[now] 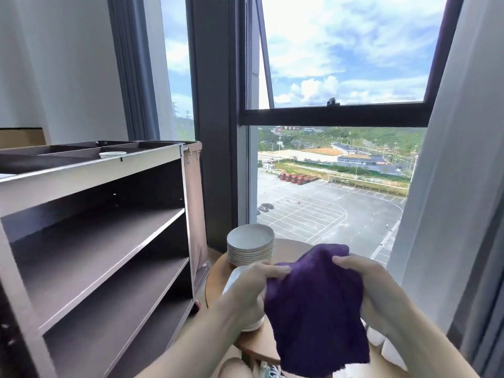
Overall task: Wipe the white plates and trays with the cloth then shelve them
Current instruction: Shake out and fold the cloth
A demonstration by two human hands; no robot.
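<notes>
**Early stage of the task.** The cloth (pixel 313 304) is held up at lower centre. Its left edge is pinched by the curled fingers of the left hand (pixel 253 285), and its right edge is clamped by the fingers of the right hand (pixel 379 290). Nothing is judged shelved: the three shelves (pixel 95 233) of the cart (pixel 90 174) at left are shown bare, and only one small white bowl (pixel 112 154) is seen on its top. Wiping and shelving are therefore judged almost wholly left to do.

**Counted:**
- one cloth
- one tall stack (pixel 250 245) of roughly ten plates on the round worktop (pixel 291 248) at centre
- one white tray (pixel 235 276), seen only as an edge behind the left hand; whether it is gripped cannot be told
- one lower stack (pixel 253 326) beneath that hand, largely hidden and not countable
</notes>
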